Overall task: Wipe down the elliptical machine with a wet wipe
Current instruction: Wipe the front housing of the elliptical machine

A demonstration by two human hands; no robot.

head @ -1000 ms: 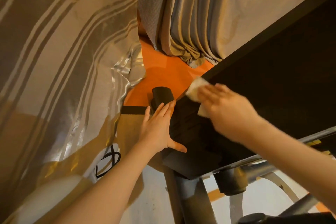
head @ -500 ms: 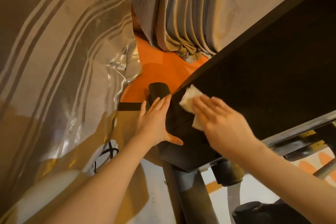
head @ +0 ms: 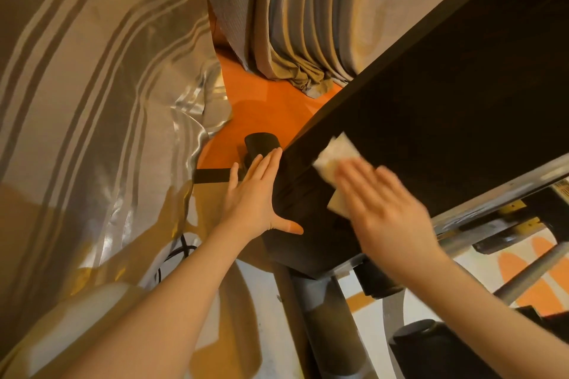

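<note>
Our blurred right hand (head: 388, 209) half covers the crumpled white wet wipe (head: 335, 160), pressing it flat-fingered onto the elliptical machine's dark panel (head: 431, 120); our left hand (head: 255, 194) rests flat, fingers straight, on its edge.

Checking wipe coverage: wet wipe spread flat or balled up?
Spread flat: wet wipe lies against the dark panel under the right hand.

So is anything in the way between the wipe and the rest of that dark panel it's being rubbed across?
Nothing visible. The right hand presses the wet wipe flat on the dark panel, which runs bare up and to the right. The left hand rests on the panel's left end, beside the wipe and off that stretch.
</note>
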